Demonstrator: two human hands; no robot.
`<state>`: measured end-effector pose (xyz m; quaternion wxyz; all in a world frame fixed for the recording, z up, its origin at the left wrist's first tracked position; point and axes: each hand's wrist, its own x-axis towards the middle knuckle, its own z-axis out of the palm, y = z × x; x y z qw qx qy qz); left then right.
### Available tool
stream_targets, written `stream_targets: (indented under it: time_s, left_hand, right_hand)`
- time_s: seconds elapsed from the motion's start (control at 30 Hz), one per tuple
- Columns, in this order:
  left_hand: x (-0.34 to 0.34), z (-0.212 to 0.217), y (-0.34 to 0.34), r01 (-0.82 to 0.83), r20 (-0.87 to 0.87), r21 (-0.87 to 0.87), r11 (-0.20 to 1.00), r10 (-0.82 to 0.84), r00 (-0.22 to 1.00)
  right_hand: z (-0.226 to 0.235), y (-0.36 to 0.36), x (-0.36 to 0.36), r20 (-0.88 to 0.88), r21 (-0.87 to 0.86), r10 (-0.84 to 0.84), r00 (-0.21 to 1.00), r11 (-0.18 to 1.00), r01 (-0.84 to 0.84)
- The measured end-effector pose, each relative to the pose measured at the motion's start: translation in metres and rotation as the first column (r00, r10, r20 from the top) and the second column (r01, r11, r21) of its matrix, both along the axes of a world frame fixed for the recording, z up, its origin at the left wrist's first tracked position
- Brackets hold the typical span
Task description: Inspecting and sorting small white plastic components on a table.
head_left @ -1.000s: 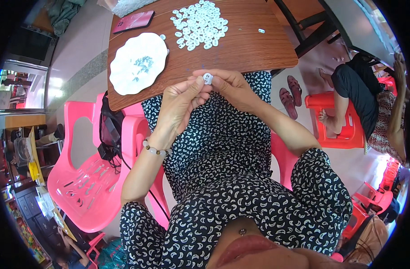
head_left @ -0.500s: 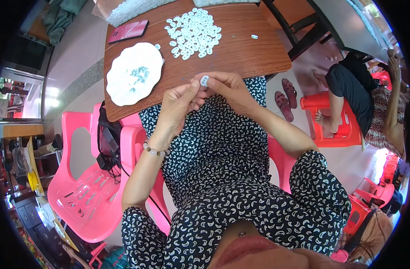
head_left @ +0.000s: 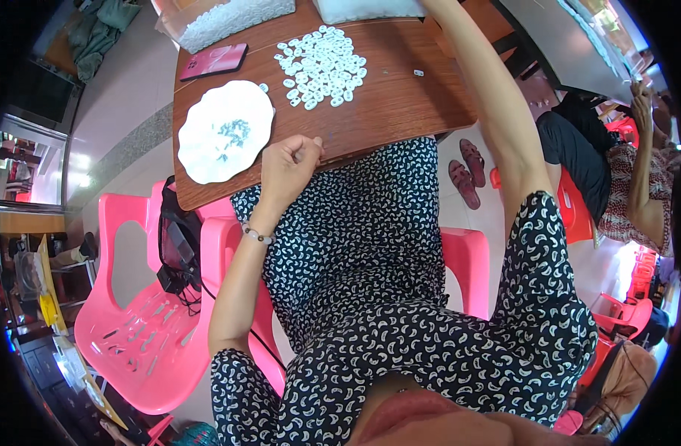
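My left hand [head_left: 290,171] rests at the table's near edge, beside the plate, its fingers curled and thumb tip pressed in. Whatever it holds, if anything, is hidden. My right arm [head_left: 496,97] stretches up past the far right of the table, and its hand lies beyond the top edge of the picture, by a white-filled tub [head_left: 370,9]. On the table is a spread heap of small white oval pieces [head_left: 322,65] with dark marks. A white scalloped plate [head_left: 199,156] holds a scatter of tiny grey-green bits [head_left: 232,135].
A pink phone [head_left: 214,61] lies behind the plate on the brown table [head_left: 407,104]. One loose white piece [head_left: 418,73] sits to the right. A clear box of white pieces [head_left: 236,18] stands at the back. A pink chair [head_left: 143,334] is at left; another person [head_left: 638,171] sits right.
My hands have parted. The right one has gone up and out of view at the top, and the white piece they held together is no longer visible. The left hand has drawn slightly down and left.
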<state>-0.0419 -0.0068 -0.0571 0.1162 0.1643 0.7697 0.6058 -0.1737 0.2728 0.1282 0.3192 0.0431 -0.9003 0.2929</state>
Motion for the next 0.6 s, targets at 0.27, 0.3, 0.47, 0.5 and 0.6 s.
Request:
stream_targets:
  time_s: [0.27, 0.3, 0.47, 0.5, 0.6]
  left_hand:
    - [-0.004, 0.009, 0.013, 0.127, -0.02, 0.015, 0.992, -0.127, 0.992]
    - [-0.007, 0.009, 0.016, 0.137, -0.008, 0.009, 0.991, -0.137, 0.991]
    - [-0.004, 0.015, 0.014, 0.147, -0.008, 0.01, 0.989, -0.147, 0.989]
    - [-0.004, 0.016, 0.016, 0.151, -0.013, 0.014, 0.988, -0.151, 0.988]
    - [-0.006, 0.011, 0.014, 0.139, 0.007, 0.026, 0.99, -0.139, 0.99]
  right_hand:
    - [-0.023, 0.03, -0.029, -0.257, 0.136, -0.165, 0.952, 0.969, 0.205]
    - [-0.023, 0.022, -0.014, -0.268, 0.126, -0.077, 0.96, 0.986, 0.114]
    - [-0.079, -0.014, 0.033, 0.183, 0.145, 0.189, 0.965, 0.966, -0.216]
    - [-0.094, -0.014, 0.04, 0.235, 0.262, 0.175, 0.956, 0.936, -0.236]
    - [-0.121, -0.025, 0.06, 0.325, 0.231, 0.216, 0.92, 0.926, -0.299]
